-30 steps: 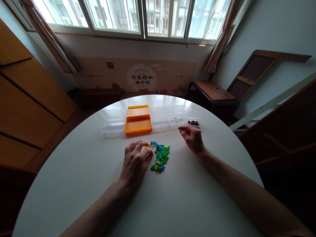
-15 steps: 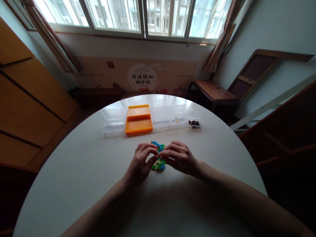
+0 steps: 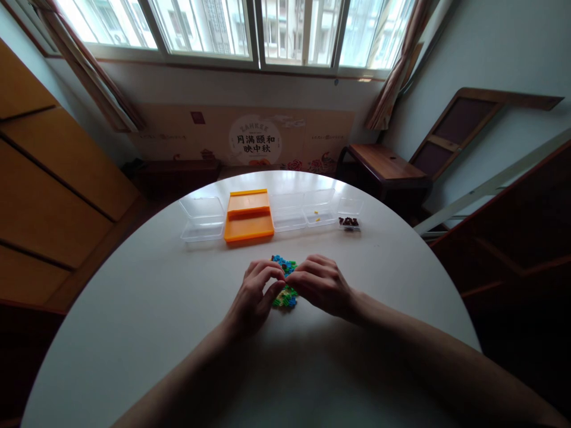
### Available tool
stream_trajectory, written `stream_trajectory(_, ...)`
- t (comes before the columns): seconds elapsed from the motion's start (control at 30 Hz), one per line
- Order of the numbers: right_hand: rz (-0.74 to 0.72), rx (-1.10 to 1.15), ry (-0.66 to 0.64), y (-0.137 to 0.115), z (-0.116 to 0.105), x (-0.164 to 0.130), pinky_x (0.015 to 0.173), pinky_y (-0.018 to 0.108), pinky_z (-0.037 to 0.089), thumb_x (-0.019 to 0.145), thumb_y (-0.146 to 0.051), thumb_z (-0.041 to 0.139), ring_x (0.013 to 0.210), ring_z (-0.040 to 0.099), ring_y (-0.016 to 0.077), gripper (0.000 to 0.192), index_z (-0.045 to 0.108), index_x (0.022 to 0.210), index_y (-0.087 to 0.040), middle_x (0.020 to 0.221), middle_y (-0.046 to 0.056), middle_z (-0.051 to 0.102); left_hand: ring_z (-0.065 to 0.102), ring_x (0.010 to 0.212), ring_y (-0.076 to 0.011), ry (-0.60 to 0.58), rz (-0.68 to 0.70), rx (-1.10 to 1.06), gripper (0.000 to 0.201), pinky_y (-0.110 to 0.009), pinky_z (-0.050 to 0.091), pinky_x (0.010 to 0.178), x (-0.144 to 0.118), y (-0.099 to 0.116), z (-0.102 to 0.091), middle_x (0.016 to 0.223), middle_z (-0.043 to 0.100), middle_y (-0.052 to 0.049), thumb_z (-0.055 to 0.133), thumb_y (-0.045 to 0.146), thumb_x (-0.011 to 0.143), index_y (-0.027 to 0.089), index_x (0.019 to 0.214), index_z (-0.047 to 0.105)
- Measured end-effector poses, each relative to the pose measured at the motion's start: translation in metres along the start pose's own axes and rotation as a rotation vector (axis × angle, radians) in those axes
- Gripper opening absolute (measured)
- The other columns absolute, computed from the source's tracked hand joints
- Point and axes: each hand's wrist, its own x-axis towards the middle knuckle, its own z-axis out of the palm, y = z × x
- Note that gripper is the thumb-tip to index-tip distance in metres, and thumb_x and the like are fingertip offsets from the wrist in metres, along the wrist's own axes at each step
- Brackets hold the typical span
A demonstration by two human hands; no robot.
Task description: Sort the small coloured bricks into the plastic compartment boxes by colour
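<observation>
A patch of small blue, green and yellowish plastic pieces [image 3: 285, 300] lies on the white table, partly covered by my fingers. My left hand [image 3: 256, 291] is at its left side, thumb and forefinger curled to a pinch over the middle of the patch. From the right, my right hand [image 3: 323, 282] reaches in with its fingers pressed together, and the fingertips of both hands meet there. Whatever sits between the fingertips is too small to make out. One dark piece shows near the patch's upper part.
Beyond the hands stand an orange tray [image 3: 248, 227], a clear open box [image 3: 203, 230] at its left, and a clear box [image 3: 289, 221] at its right. Another clear box [image 3: 328, 219] has a few yellow bits. A small box holds dark pieces [image 3: 348, 222]. The white table [image 3: 134, 309] has a rounded edge.
The hands keep almost the same pose over the patch, with the right fingers slightly more closed together. The whole view has shifted very slightly.
</observation>
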Motion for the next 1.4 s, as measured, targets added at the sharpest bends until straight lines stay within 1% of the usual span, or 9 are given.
stream_trajectory(0.17, -0.021, -0.007, -0.033, 0.004, -0.001, -0.001, 0.064, 0.027, 0.042, 0.090, -0.020, 0.057, 0.063, 0.053, 0.0124, 0.008, 0.064, 0.085, -0.019, 0.073, 0.002, 0.067, 0.055, 0.096, -0.0196, 0.020, -0.044, 0.008, 0.021, -0.035, 0.045, 0.089, 0.000, 0.003, -0.001, 0.095, 0.063, -0.006, 0.047, 0.032, 0.094, 0.020, 0.085, 0.063)
stream_trajectory(0.27, 0.015, -0.020, -0.011, 0.017, -0.003, -0.005, 0.065, 0.027, 0.044, 0.089, -0.021, 0.058, 0.065, 0.056, 0.0133, 0.008, 0.065, 0.084, -0.020, 0.073, 0.002, 0.068, 0.055, 0.096, -0.0203, 0.070, -0.085, 0.022, 0.020, -0.036, 0.046, 0.089, 0.000, 0.004, -0.005, 0.095, 0.064, -0.006, 0.049, 0.031, 0.092, 0.021, 0.087, 0.065)
stream_trajectory(0.37, 0.197, -0.060, 0.105, 0.042, -0.011, -0.010, 0.067, 0.028, 0.047, 0.088, -0.023, 0.059, 0.067, 0.059, 0.0144, 0.012, 0.067, 0.080, -0.021, 0.073, 0.003, 0.067, 0.055, 0.096, -0.0212, 0.114, -0.125, 0.044, 0.019, -0.037, 0.046, 0.088, 0.000, 0.003, -0.008, 0.094, 0.064, -0.006, 0.051, 0.031, 0.091, 0.020, 0.086, 0.065)
stream_trajectory(0.5, 0.552, -0.164, 0.356, 0.083, -0.032, -0.021, 0.062, 0.028, 0.047, 0.085, -0.032, 0.061, 0.058, 0.053, 0.0132, 0.016, 0.069, 0.079, -0.020, 0.072, 0.002, 0.065, 0.054, 0.094, -0.0209, 0.144, -0.138, 0.081, 0.017, -0.037, 0.046, 0.087, -0.001, 0.000, -0.011, 0.092, 0.063, -0.006, 0.052, 0.030, 0.090, 0.020, 0.085, 0.065)
stream_trajectory(0.6, 0.742, -0.235, 0.520, 0.110, -0.045, -0.032, 0.060, 0.028, 0.046, 0.082, -0.036, 0.061, 0.059, 0.054, 0.0143, 0.022, 0.071, 0.082, -0.016, 0.073, 0.003, 0.066, 0.054, 0.095, -0.0208, 0.141, -0.134, 0.104, 0.016, -0.037, 0.045, 0.087, -0.001, 0.000, -0.012, 0.093, 0.063, -0.006, 0.053, 0.029, 0.089, 0.020, 0.084, 0.065)
stream_trajectory(0.8, 0.957, -0.239, 0.499, 0.142, -0.050, -0.052, 0.062, 0.032, 0.048, 0.077, -0.040, 0.061, 0.059, 0.057, 0.0167, 0.032, 0.074, 0.089, -0.013, 0.076, 0.008, 0.071, 0.054, 0.095, -0.0210, 0.138, -0.138, 0.146, 0.017, -0.037, 0.046, 0.088, -0.001, 0.000, -0.011, 0.093, 0.064, -0.006, 0.053, 0.030, 0.088, 0.020, 0.085, 0.066)
stream_trajectory(1.03, 0.976, -0.154, 0.494, 0.136, -0.048, -0.049, 0.063, 0.031, 0.050, 0.077, -0.039, 0.059, 0.061, 0.059, 0.0173, 0.033, 0.073, 0.092, -0.013, 0.078, 0.008, 0.071, 0.053, 0.097, -0.0228, 0.139, -0.202, 0.252, 0.019, -0.041, 0.044, 0.089, -0.001, -0.004, -0.011, 0.097, 0.063, -0.006, 0.052, 0.030, 0.088, 0.021, 0.092, 0.068)
stream_trajectory(1.23, 0.880, -0.159, 0.426, 0.121, -0.038, -0.043, 0.064, 0.031, 0.050, 0.079, -0.035, 0.058, 0.061, 0.058, 0.0166, 0.028, 0.073, 0.089, -0.014, 0.080, 0.008, 0.071, 0.044, 0.121, -0.0280, -0.051, -0.130, 0.432, 0.036, -0.049, 0.037, 0.099, -0.003, -0.005, -0.006, 0.129, 0.055, -0.006, 0.047, 0.022, 0.090, 0.033, 0.122, 0.060)
stream_trajectory(1.4, 0.821, -0.189, 0.367, 0.113, -0.035, -0.039, 0.065, 0.030, 0.049, 0.080, -0.034, 0.057, 0.059, 0.055, 0.0151, 0.025, 0.073, 0.087, -0.016, 0.076, 0.005, 0.069, 0.037, 0.129, -0.0307, -0.099, -0.092, 0.481, 0.030, -0.051, 0.034, 0.103, -0.003, -0.003, -0.003, 0.135, 0.052, -0.006, 0.051, 0.027, 0.090, 0.033, 0.116, 0.064)
